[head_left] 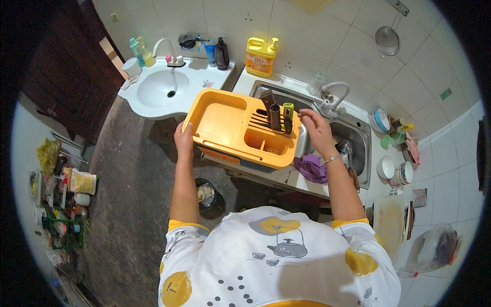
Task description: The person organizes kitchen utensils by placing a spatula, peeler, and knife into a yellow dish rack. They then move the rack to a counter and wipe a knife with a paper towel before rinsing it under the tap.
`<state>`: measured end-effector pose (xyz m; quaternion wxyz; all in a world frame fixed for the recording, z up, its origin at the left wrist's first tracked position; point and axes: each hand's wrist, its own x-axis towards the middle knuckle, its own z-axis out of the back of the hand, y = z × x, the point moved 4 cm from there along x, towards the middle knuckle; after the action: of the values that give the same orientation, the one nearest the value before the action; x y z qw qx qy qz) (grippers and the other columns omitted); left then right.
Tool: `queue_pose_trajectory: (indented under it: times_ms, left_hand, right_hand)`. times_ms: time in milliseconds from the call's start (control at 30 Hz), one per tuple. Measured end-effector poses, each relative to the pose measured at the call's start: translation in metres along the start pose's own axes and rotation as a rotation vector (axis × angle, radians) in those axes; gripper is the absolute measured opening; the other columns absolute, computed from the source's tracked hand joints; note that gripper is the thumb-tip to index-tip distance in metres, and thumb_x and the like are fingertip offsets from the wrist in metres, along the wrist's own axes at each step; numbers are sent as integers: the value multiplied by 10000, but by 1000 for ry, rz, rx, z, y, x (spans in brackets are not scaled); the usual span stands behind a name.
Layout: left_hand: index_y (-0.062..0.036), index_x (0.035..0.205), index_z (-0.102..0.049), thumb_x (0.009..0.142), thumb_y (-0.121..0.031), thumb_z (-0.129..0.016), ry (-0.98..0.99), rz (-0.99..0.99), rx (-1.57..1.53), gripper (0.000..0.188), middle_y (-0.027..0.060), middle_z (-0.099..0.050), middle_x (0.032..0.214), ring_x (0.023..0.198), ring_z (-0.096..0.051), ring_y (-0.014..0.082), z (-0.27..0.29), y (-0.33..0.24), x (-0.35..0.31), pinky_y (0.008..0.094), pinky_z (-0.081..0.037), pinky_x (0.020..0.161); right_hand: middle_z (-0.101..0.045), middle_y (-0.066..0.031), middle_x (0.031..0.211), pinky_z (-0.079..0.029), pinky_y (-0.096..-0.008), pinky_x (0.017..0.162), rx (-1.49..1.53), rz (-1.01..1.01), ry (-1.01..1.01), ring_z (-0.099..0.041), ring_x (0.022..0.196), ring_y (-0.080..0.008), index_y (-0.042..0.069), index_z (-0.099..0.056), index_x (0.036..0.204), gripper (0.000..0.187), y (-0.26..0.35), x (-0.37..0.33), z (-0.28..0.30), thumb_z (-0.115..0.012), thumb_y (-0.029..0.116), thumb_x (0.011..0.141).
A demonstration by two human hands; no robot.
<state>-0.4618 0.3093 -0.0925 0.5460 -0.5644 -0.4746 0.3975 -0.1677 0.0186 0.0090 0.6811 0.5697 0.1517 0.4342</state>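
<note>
A yellow box [217,123] with a wide tray and slotted holder stood at the left of a steel sink [360,134], covering part of it from view and reaching out past the front edge of the white table [302,184]. Dark handles [275,116] and a green handle [288,110] rose from its slots. A person's left hand [184,137] gripped the box on the side away from the sink, thumb over the rim. The right hand [319,133], above the sink, was unclenched, its fingers loosely bent just beside the box; whether the fingertips touched it could not be told. A bracelet [333,159] circled the right wrist.

A purple cloth [312,169] lay at the sink's near edge. A white faucet [331,108] stood at the sink's back, near a clear jar [317,82], and a yellow pump jug [260,57] was behind it to the left. Right of the sink sat a white bowl [386,166]; well to its left was a white washbasin [153,84]. A strainer [387,41] hung on the wall beyond the sink.
</note>
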Motion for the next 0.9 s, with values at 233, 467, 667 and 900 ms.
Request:
queue_pose_trajectory:
  times_ms: [233,467,667,900]
  left_hand:
    - [47,1100,-553,867,-145,-559,24,23,5,303,92,-616,966,847,-588,162,2,7,5,278,-462,756]
    - [43,1099,-553,874,-160,-550,19,5,53,302,86,-609,974,866,-574,161,1,-1,2,287,-444,782]
    - [27,1104,-547,891,-179,-535,32,37,75,297,82,-597,986,881,-565,167,1,0,1,295,-436,787]
    - [23,1097,-537,892,-191,-538,79,17,67,297,84,-583,978,851,-555,162,6,0,-5,304,-445,757]
  right_hand:
    - [-611,-37,974,-441,-251,751,19,-216,-134,-552,867,-107,1,-578,1096,298,-50,-52,-2,-523,229,911]
    - [-477,-116,1279,-372,-338,942,392,-485,-124,-462,1156,-206,5,-429,1289,581,-61,-78,-26,-359,470,947]
    - [-384,-138,1369,-225,-402,1048,524,-543,-68,-302,1298,-265,5,-360,1347,704,-62,-78,-32,-237,561,935]
    - [-432,-141,1329,-301,-370,1010,440,-472,-98,-391,1238,-229,-4,-378,1332,672,-43,-78,-41,-259,532,944]
